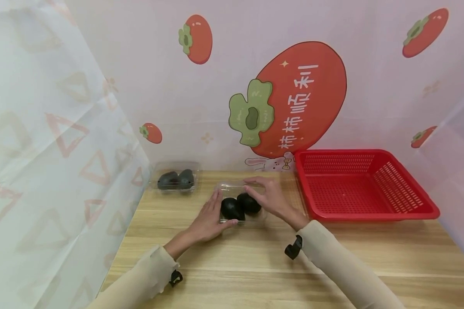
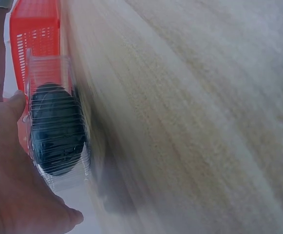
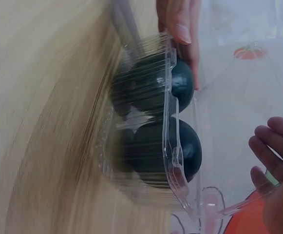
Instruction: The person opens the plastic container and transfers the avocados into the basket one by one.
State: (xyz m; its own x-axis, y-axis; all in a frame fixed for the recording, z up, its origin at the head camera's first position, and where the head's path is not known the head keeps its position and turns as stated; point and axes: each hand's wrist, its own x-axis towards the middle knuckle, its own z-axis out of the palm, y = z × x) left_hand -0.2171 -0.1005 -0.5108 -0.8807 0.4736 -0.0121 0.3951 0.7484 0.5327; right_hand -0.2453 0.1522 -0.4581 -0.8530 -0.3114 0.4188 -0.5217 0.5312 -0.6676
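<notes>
A clear plastic clamshell box [image 1: 264, 217] on the wooden table holds two dark avocados [image 1: 232, 209]. The left hand [image 1: 209, 216] lies against its left end, fingers nearly straight along the side and thumb by the front edge. In the left wrist view, a fingertip of that hand [image 2: 14, 165] meets the rim, and an avocado [image 2: 56, 129] shows through the ribbed wall. Over the back right corner is the right hand [image 1: 270, 198], fingers extended near the clear lid. The right wrist view shows the lid [image 3: 229, 126] raised and the right hand [image 3: 282, 161] beside it, fingers spread.
Another clear box [image 1: 195, 165] with two dark avocados [image 1: 185, 179] stands at the back left. On the right, close to the right hand, sits a red perforated basket [image 1: 342, 189]. A printed backdrop [image 1: 201, 98] rises behind the table [image 1: 232, 262].
</notes>
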